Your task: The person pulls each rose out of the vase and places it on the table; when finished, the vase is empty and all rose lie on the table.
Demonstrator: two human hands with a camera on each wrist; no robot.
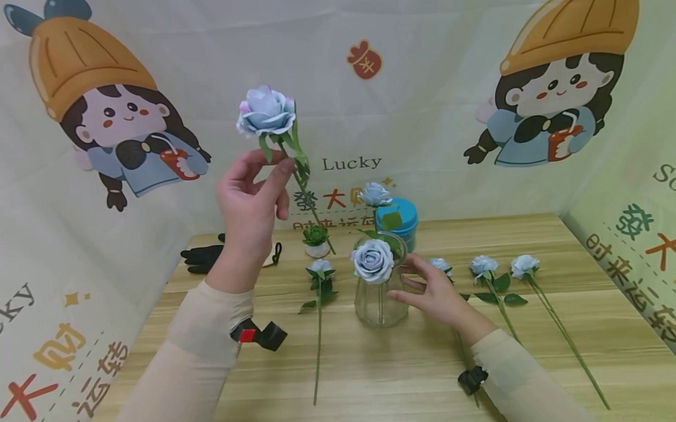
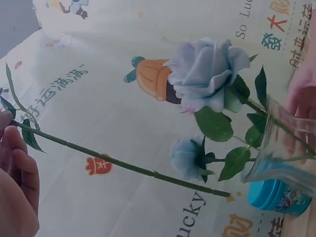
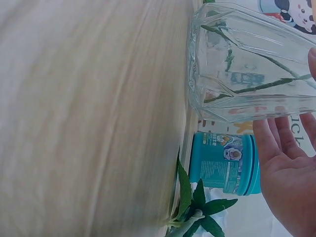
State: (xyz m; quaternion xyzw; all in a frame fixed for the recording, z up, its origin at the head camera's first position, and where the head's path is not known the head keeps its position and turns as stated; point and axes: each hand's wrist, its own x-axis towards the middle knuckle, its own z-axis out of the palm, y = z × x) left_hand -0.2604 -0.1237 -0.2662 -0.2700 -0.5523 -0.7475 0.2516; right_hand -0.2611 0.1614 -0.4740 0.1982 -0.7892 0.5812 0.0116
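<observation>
My left hand (image 1: 252,208) is raised on the left and pinches a pale blue artificial rose (image 1: 266,112) just below its bloom. The rose's green stem (image 2: 123,163) slants down toward the vase, and its bare end hangs apart from the glass rim in the left wrist view. A clear glass vase (image 1: 369,304) stands upright mid-table with two blue roses in it: one bloom (image 1: 373,261) faces forward and another (image 1: 376,193) rises behind. My right hand (image 1: 438,297) holds the vase from its right side, thumb in front. Through the glass (image 3: 256,74), crossing stems show in the right wrist view.
A single rose (image 1: 320,269) lies left of the vase; several others, including one rose (image 1: 525,266), lie on the right. Behind stand a blue tub (image 1: 408,218) and a small potted succulent (image 1: 316,236). A black glove (image 1: 202,258) lies at the back left.
</observation>
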